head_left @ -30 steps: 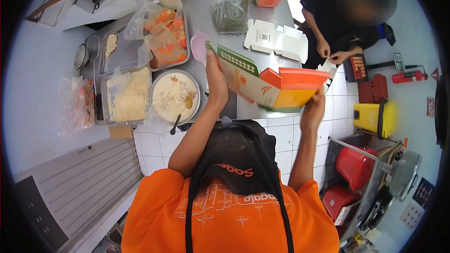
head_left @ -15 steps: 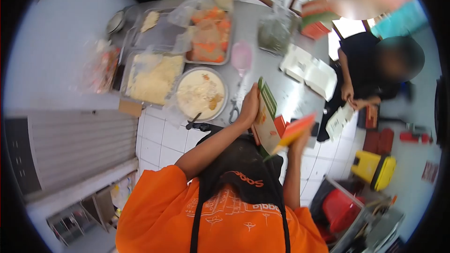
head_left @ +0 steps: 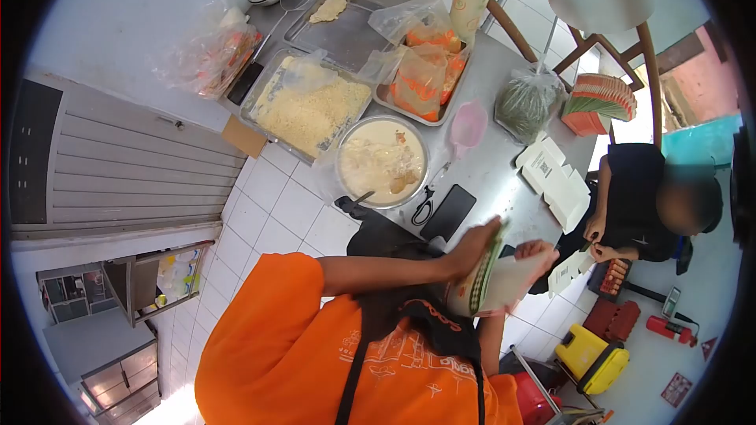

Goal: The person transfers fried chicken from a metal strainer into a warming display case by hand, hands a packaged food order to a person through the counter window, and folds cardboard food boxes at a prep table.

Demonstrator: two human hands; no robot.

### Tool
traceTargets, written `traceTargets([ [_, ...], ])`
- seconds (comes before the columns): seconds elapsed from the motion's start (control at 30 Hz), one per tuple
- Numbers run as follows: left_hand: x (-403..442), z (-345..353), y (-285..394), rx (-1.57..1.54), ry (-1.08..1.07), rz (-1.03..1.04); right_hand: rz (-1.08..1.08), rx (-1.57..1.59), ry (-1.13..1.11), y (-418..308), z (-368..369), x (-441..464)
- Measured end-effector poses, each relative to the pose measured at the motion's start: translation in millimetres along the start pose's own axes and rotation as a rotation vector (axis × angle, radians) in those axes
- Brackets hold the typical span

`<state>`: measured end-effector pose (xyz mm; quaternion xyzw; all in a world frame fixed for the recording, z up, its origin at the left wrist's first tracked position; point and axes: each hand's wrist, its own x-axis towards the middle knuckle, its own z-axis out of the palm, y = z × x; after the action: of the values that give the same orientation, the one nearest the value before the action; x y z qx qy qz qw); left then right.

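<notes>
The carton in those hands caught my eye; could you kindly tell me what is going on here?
A person in an orange shirt holds the carton with the left hand and right hand; it is blurred, so its folding is unclear. On the metal table are a bowl of creamy mixture, a tray of pale crumbs and a pink scoop. Nearby, a person in black holds a pale piece of card.
</notes>
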<state>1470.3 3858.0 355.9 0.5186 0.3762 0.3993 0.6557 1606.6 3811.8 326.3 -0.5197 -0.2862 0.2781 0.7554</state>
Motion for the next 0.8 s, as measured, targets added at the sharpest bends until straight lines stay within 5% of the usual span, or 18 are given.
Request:
traceTargets([
  [0.03, -4.1, 3.1, -0.4, 0.106, -0.068, -0.003, -0.123, -0.279, 0.139, 7.4, 25.0, -3.1],
  [0.1, -1.6, 4.3, -14.3, 0.281, -0.125, 0.005, 0.182, -0.052, 0.201, 11.1, 35.4, 5.7],
  [0.13, 8.8, 1.1, -38.4, 0.153, -0.002, 0.049, 0.156, -0.204, 0.089, -1.9, 39.5, 13.5],
  [0.17, 20.4, -6.5, -45.5, -0.029, 0.039, -0.077, -0.052, -0.733, 0.06, 3.1, 30.6, 15.9],
  [0.2, 32.2, -14.2, -52.3, -0.231, 0.106, -0.196, 0.095, -0.474, 0.117, -5.1, 23.1, 23.0],
  [0.3, 77.5, -34.4, -46.0, -0.787, 0.225, -0.509, 0.176, -0.67, -0.147, -75.8, 10.4, 44.3],
  [0.4, 127.6, -36.6, -58.0, -0.612, 0.234, -0.485, 0.242, -0.51, -0.346, -142.6, 3.3, 47.0],
  [0.5, 164.7, -30.3, -63.8, -0.316, 0.19, -0.413, 0.122, -0.773, -0.41, -167.3, 3.3, 41.2],
  [0.57, 176.0, -34.3, -72.1, -0.509, 0.118, -0.572, -0.298, -0.935, -0.701, -155.3, 16.3, 31.1],
  [0.7, 116.8, -59.9, -61.1, -0.404, -0.07, -0.726, -0.437, -1.131, -0.788, -49.5, 10.8, -22.1],
  [0.8, 70.1, -74.7, -98.4, -0.261, -0.247, -0.842, -0.291, -1.145, -0.817, 31.0, -18.9, -60.5],
])
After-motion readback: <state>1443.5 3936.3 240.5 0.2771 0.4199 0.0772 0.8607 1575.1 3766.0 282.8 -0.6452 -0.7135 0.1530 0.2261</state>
